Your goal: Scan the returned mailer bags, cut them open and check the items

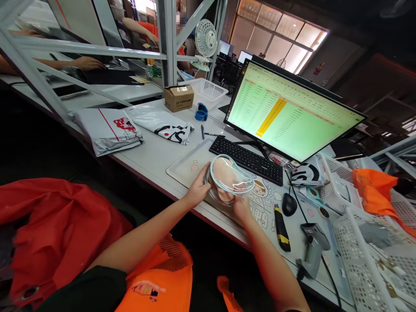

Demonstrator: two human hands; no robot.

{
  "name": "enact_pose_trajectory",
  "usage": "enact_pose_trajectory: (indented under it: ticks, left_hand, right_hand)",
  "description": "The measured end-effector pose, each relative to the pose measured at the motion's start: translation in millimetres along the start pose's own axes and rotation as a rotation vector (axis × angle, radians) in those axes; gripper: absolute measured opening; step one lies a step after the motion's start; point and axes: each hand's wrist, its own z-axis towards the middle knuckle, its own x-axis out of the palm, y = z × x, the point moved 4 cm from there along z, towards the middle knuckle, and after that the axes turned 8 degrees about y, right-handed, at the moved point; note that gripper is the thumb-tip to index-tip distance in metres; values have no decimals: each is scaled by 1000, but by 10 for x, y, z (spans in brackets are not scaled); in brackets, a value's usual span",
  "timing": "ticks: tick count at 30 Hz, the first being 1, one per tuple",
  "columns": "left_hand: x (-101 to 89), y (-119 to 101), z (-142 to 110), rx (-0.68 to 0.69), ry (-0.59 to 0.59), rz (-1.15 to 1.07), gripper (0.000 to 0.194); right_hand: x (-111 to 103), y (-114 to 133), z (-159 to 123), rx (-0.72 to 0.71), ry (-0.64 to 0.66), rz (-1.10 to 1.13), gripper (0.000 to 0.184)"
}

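Head view, a desk seen from the seated person's side: the left hand point(197, 191) and the right hand point(242, 208) are closed on opposite sides of a clear, rounded item with a pale blue rim point(232, 175), held between them above the near part of the desk mat point(182, 168). A peach tone shows through the clear part; whether it is contents or skin behind, one cannot tell. Stage reached: the item is picked up and in both hands, and this handling appears to be under way, not finished, since the item is not set down. How much work precedes or remains is not shown. Beyond the hands lie the keyboard point(247, 160) and the monitor point(289, 115), lit with a table of rows and one yellow column. To the right of the right hand lie the mouse point(289, 204), a black-and-yellow cutter point(281, 227) and, farther right, a grey scanner point(312, 249); neither hand touches any of these three. Beyond and to the left of the left hand, two printed plastic pouches point(112, 130) point(169, 127) lie flat, well apart from the held item; whether they are sealed cannot be made out. A brown carton point(179, 99) stands beyond them, near a blue object point(201, 113). White baskets point(360, 264) stand at the far right of the right hand, small goods inside the nearest.
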Motion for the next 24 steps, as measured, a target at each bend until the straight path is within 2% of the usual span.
enact_pose_trajectory:
  ticks: [3,8,11,14,17,21,24]
  left_hand:
    - [-45,36,-52,-5,4,-37,86]
    - [-188,2,-99,49,-177,-3,67]
    - [-252,-59,-102,87,-213,67,56]
    - [-250,-104,-120,112,-213,220,49]
    - [-201,-96,-151,95,-200,332,52]
    - [-166,11,-149,-2,-116,308,62]
    - [-162,101,-131,-115,-65,189,69]
  right_hand:
    - [-74,-52,-5,19,-40,46,54]
    - [56,-142,-39,96,171,-63,44]
    - [156,-193,-54,115,172,-145,37]
    - [221,-206,-24,112,126,-191,34]
    - [236,-178,18,119,82,-213,33]
    - [177,-78,-55,132,12,-235,38]
    - [162,39,-250,109,126,-189,50]
